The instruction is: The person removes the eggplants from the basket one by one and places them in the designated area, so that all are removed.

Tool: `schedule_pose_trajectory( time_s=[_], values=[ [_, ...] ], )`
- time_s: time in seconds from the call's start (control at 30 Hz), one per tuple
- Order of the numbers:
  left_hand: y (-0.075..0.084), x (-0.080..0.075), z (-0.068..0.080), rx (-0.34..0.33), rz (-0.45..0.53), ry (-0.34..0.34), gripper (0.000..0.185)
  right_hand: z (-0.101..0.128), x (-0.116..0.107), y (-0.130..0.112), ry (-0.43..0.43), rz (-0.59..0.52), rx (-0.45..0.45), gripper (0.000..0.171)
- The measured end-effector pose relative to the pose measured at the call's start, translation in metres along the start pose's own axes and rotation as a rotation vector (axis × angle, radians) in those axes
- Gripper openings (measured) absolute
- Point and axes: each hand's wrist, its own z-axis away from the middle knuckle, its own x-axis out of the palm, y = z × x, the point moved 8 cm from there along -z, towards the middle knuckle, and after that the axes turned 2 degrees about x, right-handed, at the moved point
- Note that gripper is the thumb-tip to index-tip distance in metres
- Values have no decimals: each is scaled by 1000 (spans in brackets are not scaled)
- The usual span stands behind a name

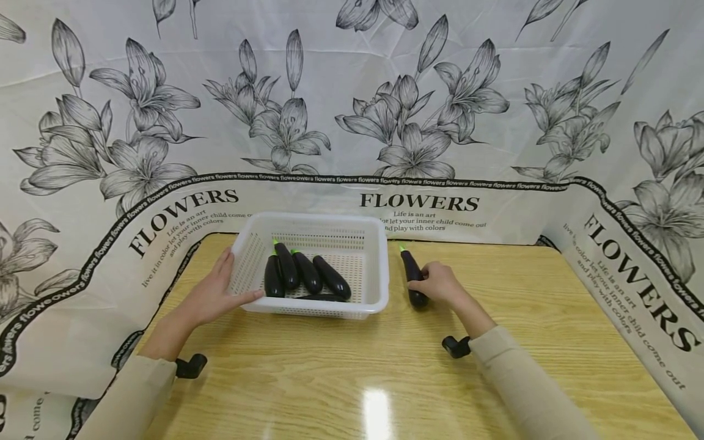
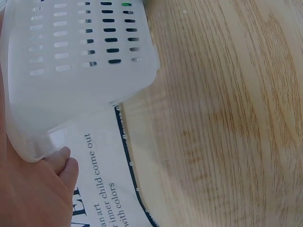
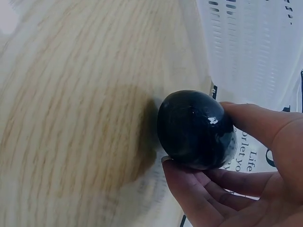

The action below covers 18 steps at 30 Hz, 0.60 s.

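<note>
The person's right hand lies on the wooden table with its thumb and fingers curled round the rounded lower end of a dark purple eggplant, which rests on the tabletop with its green stem pointing away from the person. In the right wrist view that glossy blunt end sits pinched between the thumb above and the fingertips below, down against the wood grain. Just to the left of this hand, and apart from the eggplant, stands a white slotted plastic basket. The left hand is laid against the basket's left side, its fingers fairly straight along the outer wall and the thumb reaching along the near corner; the left wrist view shows the basket's wall right over the palm, with the table's edge beside it. Between the two hands, inside the basket, lie four more eggplants side by side, stems pointing away, and one darker piece across their near ends. A flower-printed cloth stands round the table beyond both hands.
</note>
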Motion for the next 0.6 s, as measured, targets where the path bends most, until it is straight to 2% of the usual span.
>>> schedule_pose_trajectory(
  time_s=[0.23, 0.6],
  values=[
    [1, -1, 0, 5, -3, 3, 128, 0, 5, 0, 6, 6, 11, 48],
    [-1, 1, 1, 3, -14, 9, 127, -1, 10, -2, 33, 29, 19, 39]
  ],
)
